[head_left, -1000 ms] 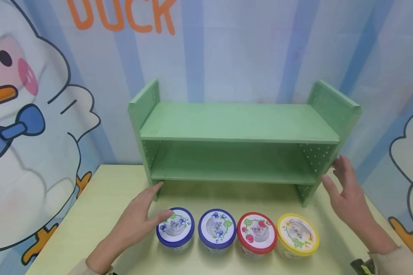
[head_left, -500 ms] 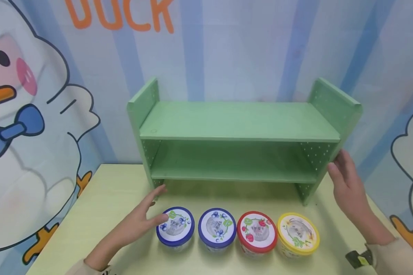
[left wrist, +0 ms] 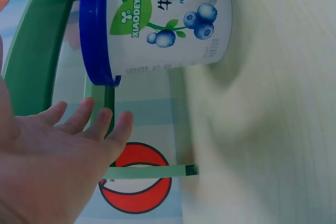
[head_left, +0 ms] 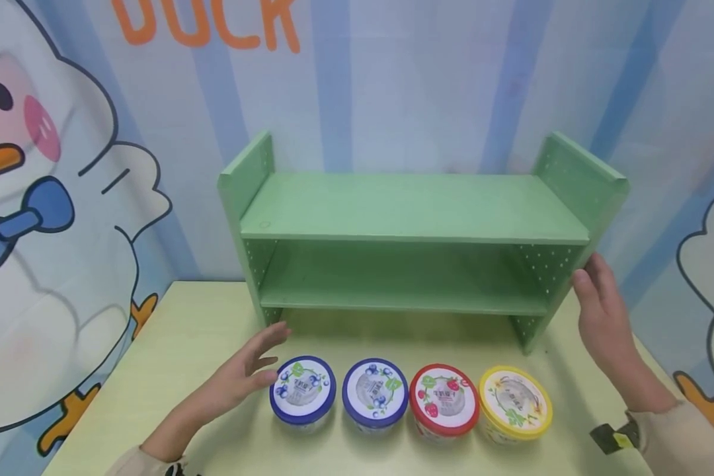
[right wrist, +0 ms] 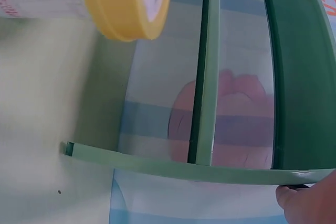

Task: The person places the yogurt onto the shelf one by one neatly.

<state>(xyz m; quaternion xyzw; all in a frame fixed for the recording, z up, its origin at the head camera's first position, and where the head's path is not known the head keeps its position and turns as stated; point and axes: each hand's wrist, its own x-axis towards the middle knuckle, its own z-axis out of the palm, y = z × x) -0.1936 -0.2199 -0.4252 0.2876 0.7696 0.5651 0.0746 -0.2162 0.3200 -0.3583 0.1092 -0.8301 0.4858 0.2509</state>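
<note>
Green shelf: upright on the bench, behind a row of four lidded tubs; looks stiff and moderately light, painted faces perhaps slippery
Right hand: grip unclenched, seemingly touching the outside of the right side panel
Left hand: grip relaxed, holding nothing, beside the leftmost blue-lidded tub
Best hold: both side panels, opposite each other, fingers flat outside; the boards probably won't flex

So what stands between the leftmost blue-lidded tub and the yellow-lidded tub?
The head view shows a second blue-lidded tub, then a red-lidded tub, both on the table in front of the green shelf.
</note>
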